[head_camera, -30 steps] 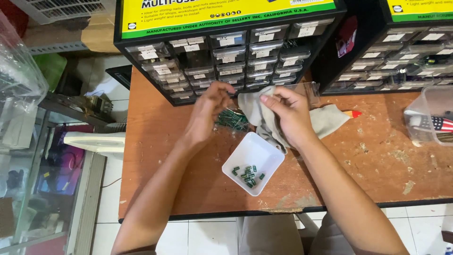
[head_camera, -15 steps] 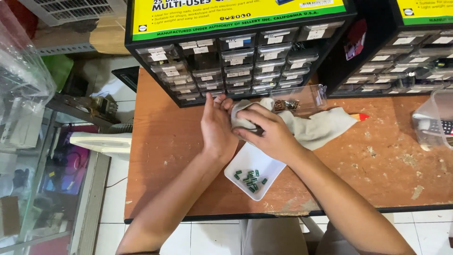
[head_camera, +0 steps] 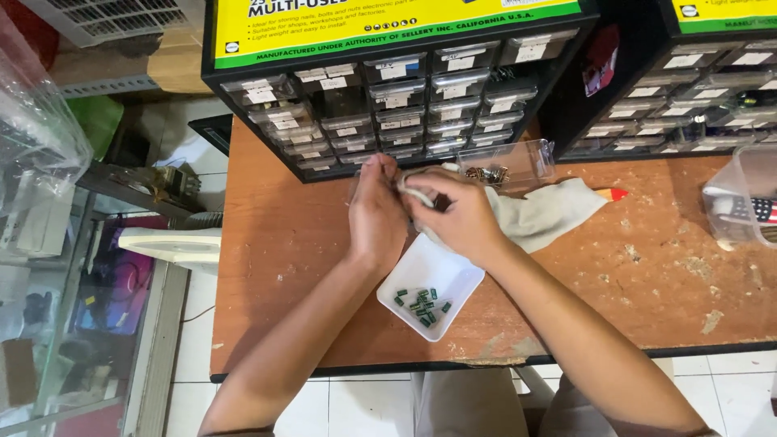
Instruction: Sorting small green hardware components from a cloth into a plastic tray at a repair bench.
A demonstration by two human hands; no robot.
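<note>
Grey-white cloth (head_camera: 538, 214) is bunched under the fingers of your right hand (head_camera: 457, 214), which is closed over one end of it; the rest of the cloth trails away to the right across the tabletop. Your left hand (head_camera: 376, 214) is raised directly beside the right one, with the fingers curled toward the same bunched end and the fingertips of both hands meeting there; whether it pinches the cloth or a small part inside it cannot be determined, as the contact point is hidden. Both hands are positioned above the far edge of a white square tray (head_camera: 429, 285), which lies on the worn brown table (head_camera: 275, 267) just in front of you. The tray contains a small cluster of green components (head_camera: 421, 302), grouped near its front corner. Just beyond your right hand, a clear plastic drawer (head_camera: 510, 166) holding small metal parts rests on the table, touching the far end of the cloth. Behind it stands a black drawer cabinet (head_camera: 396, 105) with rows of small labelled drawers; a second cabinet (head_camera: 696, 97) stands to its right. A red-tipped object (head_camera: 613, 194) protrudes from the cloth's right end. A clear plastic container (head_camera: 745, 202) stands at the far right edge of the table.
</note>
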